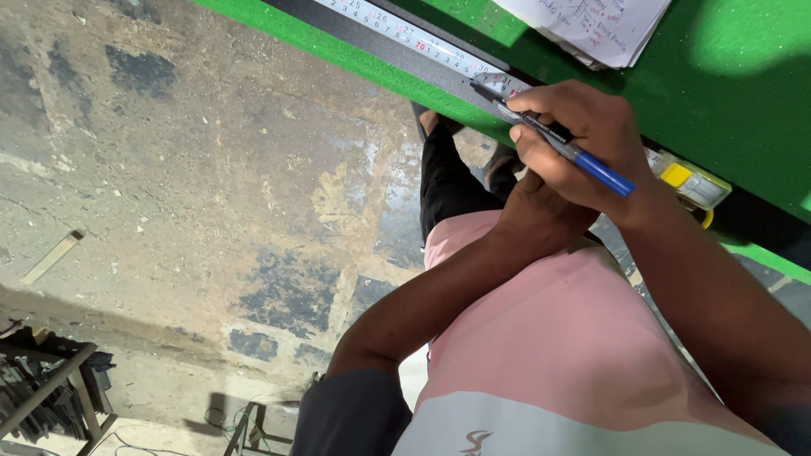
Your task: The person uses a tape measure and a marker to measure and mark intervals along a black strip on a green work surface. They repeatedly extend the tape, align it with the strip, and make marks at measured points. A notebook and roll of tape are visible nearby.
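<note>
My right hand (pixel 583 139) grips a marker pen (pixel 557 139) with a black body and a blue end. The pen's tip touches a measuring tape (pixel 405 34) stretched along a dark metal bar (pixel 363 38) on the green table (pixel 735 101). The tape's yellow case (pixel 694 186) lies just past my right wrist. My left hand (pixel 536 211) reaches in under the right hand at the table's edge. Its fingers are hidden, so I cannot see whether it holds anything. Below them are my pink shirt and black trousers.
A stack of white paper sheets (pixel 591 25) with handwriting lies on the table at the top. Stained concrete floor (pixel 211 186) fills the left. A thin wooden strip (pixel 51 257) lies on it, and a metal rack (pixel 42 393) stands at the bottom left.
</note>
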